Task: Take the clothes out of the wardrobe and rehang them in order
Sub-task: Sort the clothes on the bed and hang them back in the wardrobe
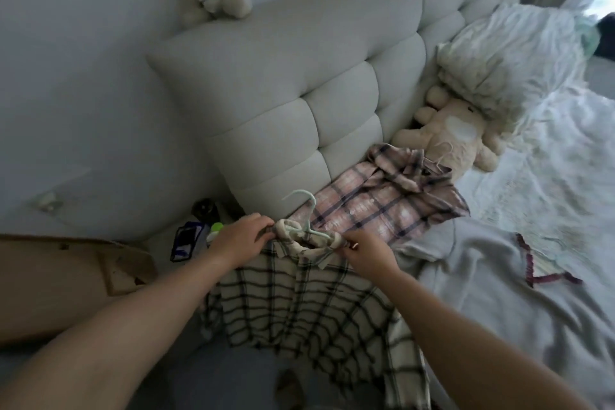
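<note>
My left hand (244, 236) and right hand (364, 251) pinch the soft cream checked shirt (299, 303) at its collar, around the thin mint hanger (307, 221), near the pink plaid shirt (376, 200).

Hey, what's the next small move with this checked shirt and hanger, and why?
Probably lift the hanger by its hook: both hands, left and right, pinch the cream shirt collar around the hanger's arms, so it looks seated.

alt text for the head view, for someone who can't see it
Both hands, left hand and right hand, grip the collar of a cream plaid shirt on a mint hanger, laid on a bed beside a pink plaid shirt.
</note>
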